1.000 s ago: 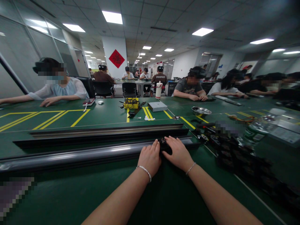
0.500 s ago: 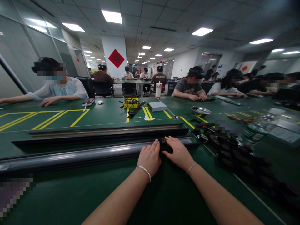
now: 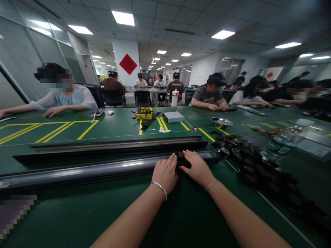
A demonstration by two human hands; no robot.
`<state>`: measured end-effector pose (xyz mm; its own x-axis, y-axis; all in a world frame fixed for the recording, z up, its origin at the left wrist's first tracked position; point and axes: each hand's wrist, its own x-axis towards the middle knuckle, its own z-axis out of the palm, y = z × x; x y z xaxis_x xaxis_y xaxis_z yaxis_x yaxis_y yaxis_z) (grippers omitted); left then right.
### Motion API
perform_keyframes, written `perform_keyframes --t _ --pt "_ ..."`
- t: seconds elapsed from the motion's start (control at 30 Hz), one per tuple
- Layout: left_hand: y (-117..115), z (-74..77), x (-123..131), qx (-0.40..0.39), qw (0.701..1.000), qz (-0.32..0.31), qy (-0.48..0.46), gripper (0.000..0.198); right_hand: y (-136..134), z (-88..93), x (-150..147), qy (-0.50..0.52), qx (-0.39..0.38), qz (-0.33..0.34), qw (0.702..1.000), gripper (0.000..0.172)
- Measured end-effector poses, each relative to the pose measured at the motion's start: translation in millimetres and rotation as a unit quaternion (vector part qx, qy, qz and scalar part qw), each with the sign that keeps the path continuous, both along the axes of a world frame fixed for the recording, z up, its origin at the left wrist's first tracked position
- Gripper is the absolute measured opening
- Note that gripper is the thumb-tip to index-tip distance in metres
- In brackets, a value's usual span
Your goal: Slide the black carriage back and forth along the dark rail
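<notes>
A long grey metal rail with dark edges (image 3: 103, 168) lies across the table in front of me. On its right portion sits a small black part (image 3: 181, 157), mostly covered by my fingers. My left hand (image 3: 166, 173) rests over the rail, fingers pressed together and fingertips against the part's left side. From the right, my right hand (image 3: 198, 168) curls thumb and fingers around the same part. Behind this rail lie more long dark profiles (image 3: 113, 146), roughly parallel to it.
On the right are a heap of black parts (image 3: 274, 182), a plastic bottle (image 3: 283, 146) and a metal bowl (image 3: 221, 121). Farther back stand a yellow holder with cables (image 3: 144, 113), a grey box (image 3: 173, 117) and a white tumbler (image 3: 174, 99). Several people sit around the green table.
The black part and my right fingertips have shifted very slightly to the right. My left hand stays in place, and the rail has not visibly moved.
</notes>
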<state>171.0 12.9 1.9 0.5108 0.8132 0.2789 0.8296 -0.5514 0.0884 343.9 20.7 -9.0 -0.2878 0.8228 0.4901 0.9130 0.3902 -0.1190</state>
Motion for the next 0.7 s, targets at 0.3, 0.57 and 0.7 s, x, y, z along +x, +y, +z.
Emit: perform_keyframes --t 0.3,0.57,0.7 --pt "1.1 -3.7 0.2 0.010 1.000 0.003 -0.002 0.053 -0.2 -1.3 0.0 -0.006 0.018 0.001 1.000 0.041" --pt "2.7 -4.2 1.7 0.005 1.000 0.007 -0.010 0.053 0.9 -2.7 1.5 -0.002 0.022 -0.003 1.000 0.044" --pt "3.2 -3.8 2.2 0.004 1.000 0.004 -0.012 0.054 0.2 -1.8 1.3 -0.004 0.020 -0.004 1.000 0.042"
